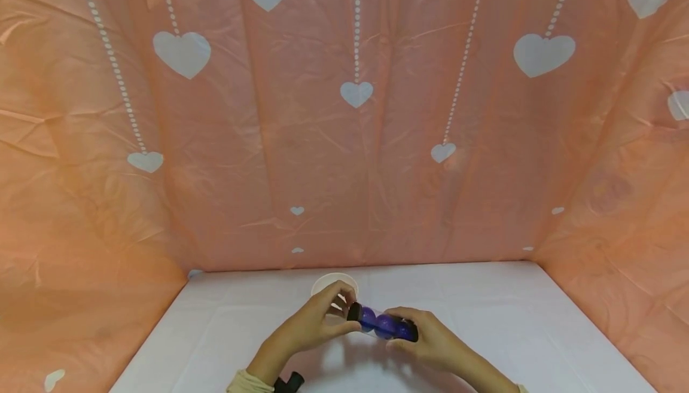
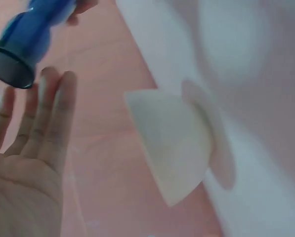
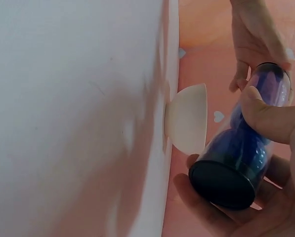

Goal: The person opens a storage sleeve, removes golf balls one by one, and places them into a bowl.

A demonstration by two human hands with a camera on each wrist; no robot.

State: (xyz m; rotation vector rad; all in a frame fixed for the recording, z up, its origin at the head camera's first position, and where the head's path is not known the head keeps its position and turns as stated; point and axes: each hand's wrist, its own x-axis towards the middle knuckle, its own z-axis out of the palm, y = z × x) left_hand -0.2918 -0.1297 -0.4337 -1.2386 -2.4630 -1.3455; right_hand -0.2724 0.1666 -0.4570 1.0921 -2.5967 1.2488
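Note:
A clear tube (image 1: 377,323) with black end caps holds blue-purple balls; it is tilted above the table. My right hand (image 1: 430,342) grips its near end, thumb on one side and fingers curled round the other, as the right wrist view also shows. At the far end, my left hand (image 1: 314,321) is spread with its fingertips right by the black cap (image 2: 11,68). In the left wrist view its palm (image 2: 26,187) faces the camera with loosely straight fingers. A cream bowl (image 3: 189,118) stands upright on the table behind the hands, partly covered by the left hand in the head view.
The table (image 1: 226,321) has a white cover. Orange sheeting (image 1: 323,171) with white hearts rises behind it and along both sides. A black piece (image 1: 293,382) shows beside the left wrist at the bottom edge.

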